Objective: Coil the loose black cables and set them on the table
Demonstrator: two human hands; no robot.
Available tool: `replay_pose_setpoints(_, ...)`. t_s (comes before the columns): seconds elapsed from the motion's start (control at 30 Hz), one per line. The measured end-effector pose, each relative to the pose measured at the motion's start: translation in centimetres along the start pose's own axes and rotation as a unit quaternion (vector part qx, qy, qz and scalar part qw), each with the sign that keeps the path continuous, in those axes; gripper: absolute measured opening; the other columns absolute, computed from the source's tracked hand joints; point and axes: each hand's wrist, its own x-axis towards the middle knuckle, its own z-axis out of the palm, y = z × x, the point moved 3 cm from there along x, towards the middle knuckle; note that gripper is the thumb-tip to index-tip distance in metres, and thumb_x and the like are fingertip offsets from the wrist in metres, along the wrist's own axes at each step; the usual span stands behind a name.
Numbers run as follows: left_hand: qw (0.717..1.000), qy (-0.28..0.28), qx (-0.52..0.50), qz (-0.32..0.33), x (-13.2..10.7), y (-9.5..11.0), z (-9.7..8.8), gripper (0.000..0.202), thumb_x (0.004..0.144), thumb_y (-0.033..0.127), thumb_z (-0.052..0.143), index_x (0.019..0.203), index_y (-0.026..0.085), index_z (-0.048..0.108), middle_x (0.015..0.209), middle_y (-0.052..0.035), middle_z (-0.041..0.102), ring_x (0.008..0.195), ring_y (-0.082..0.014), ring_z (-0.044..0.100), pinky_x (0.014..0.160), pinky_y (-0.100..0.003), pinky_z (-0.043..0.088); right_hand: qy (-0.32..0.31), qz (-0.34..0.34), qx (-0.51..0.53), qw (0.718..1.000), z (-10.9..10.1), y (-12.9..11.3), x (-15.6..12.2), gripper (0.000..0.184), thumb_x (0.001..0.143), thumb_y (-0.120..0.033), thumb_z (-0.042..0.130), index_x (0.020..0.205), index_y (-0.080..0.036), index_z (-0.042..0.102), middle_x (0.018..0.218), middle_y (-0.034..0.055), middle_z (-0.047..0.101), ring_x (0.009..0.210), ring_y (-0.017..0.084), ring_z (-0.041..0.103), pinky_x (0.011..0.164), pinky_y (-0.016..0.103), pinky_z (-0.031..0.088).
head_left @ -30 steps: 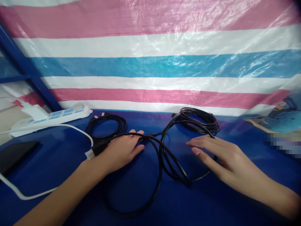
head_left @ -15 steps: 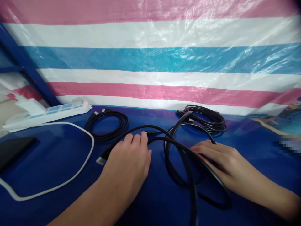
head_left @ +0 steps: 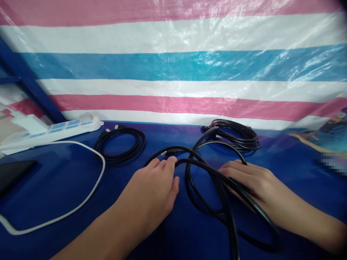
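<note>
A loose black cable [head_left: 204, 167] lies in crossing loops between my hands, with some loops rising off the blue table and running out of view at the bottom. My left hand [head_left: 154, 187] is closed around part of this cable, its fingers curled away from me. Just beyond those fingers a dark plug with a metal tip [head_left: 169, 152] rests on the table. My right hand [head_left: 251, 184] is closed on the right side of the same cable, its fingertips hidden behind the strands and the back of the hand.
Two coiled black cables, one at the back left [head_left: 121, 144] and one at the back right [head_left: 237, 134], lie on the table. A white power strip [head_left: 59, 130], a white cable [head_left: 101, 173] and a flat black object [head_left: 16, 173] are at left. Striped sheeting [head_left: 173, 65] hangs behind.
My left hand has shifted slightly right with the cable, and the metal plug that stuck out at its left is now hidden. The near loops have swung right. My right hand stays in place.
</note>
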Motion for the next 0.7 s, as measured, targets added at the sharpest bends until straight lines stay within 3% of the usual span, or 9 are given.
replay_pose_setpoints(0.13, 1.000, -0.018, 0.015, -0.008, 0.0, 0.2, -0.3, 0.040, 0.092, 0.028, 0.028, 0.125, 0.015, 0.047, 0.100, -0.0131, 0.066, 0.093, -0.0272, 0.064, 0.076, -0.039, 0.053, 0.001, 0.003, 0.012, 1.000, 0.0, 0.1, -0.2, 0.028, 0.095, -0.022, 0.038, 0.095, -0.018, 0.066, 0.090, 0.0041, 0.069, 0.078, 0.014, 0.067, 0.070, 0.025, 0.055)
replay_pose_setpoints(0.27, 0.993, -0.070, 0.081, -0.058, -0.3, -0.1, -0.3, 0.041, 0.092, 0.029, 0.025, 0.123, 0.015, 0.049, 0.081, -0.0123, 0.069, 0.068, -0.0262, 0.068, 0.058, -0.033, 0.049, -0.020, 0.020, 0.019, 0.999, 0.1, 0.2, -0.4, 0.029, 0.095, -0.023, 0.038, 0.098, -0.018, 0.067, 0.094, 0.0063, 0.069, 0.082, 0.016, 0.067, 0.073, 0.027, 0.055)
replay_pose_setpoints(0.43, 0.984, -0.035, 0.148, -0.095, -1.0, -0.2, -0.7, 0.042, 0.092, 0.029, 0.017, 0.101, 0.018, 0.058, 0.068, -0.0111, 0.063, 0.059, -0.0272, 0.064, 0.048, -0.031, 0.041, -0.038, 0.029, 0.008, 0.999, 0.2, 0.1, -0.2, 0.030, 0.096, -0.025, 0.038, 0.098, -0.018, 0.066, 0.096, 0.0070, 0.069, 0.086, 0.017, 0.067, 0.078, 0.029, 0.053)
replay_pose_setpoints(0.6, 0.976, 0.075, 0.189, -0.081, -1.2, 0.0, -1.7, 0.033, 0.089, 0.021, 0.026, 0.095, 0.018, 0.058, 0.074, -0.0114, 0.059, 0.076, -0.0282, 0.061, 0.066, -0.041, 0.047, -0.021, 0.026, -0.053, 0.998, -0.2, 0.9, -0.7, 0.030, 0.096, -0.030, 0.038, 0.103, -0.022, 0.066, 0.099, 0.0051, 0.069, 0.089, 0.020, 0.066, 0.090, 0.042, 0.045)
replay_pose_setpoints(0.7, 0.977, 0.064, 0.182, -0.086, -0.9, -0.3, -2.1, 0.030, 0.082, 0.012, 0.033, 0.097, 0.016, 0.057, 0.088, -0.0133, 0.057, 0.089, -0.0309, 0.057, 0.073, -0.044, 0.047, -0.016, 0.046, -0.081, 0.995, -0.5, 1.7, -1.1, 0.029, 0.096, -0.032, 0.039, 0.104, -0.023, 0.065, 0.104, 0.0050, 0.069, 0.095, 0.022, 0.065, 0.093, 0.044, 0.040)
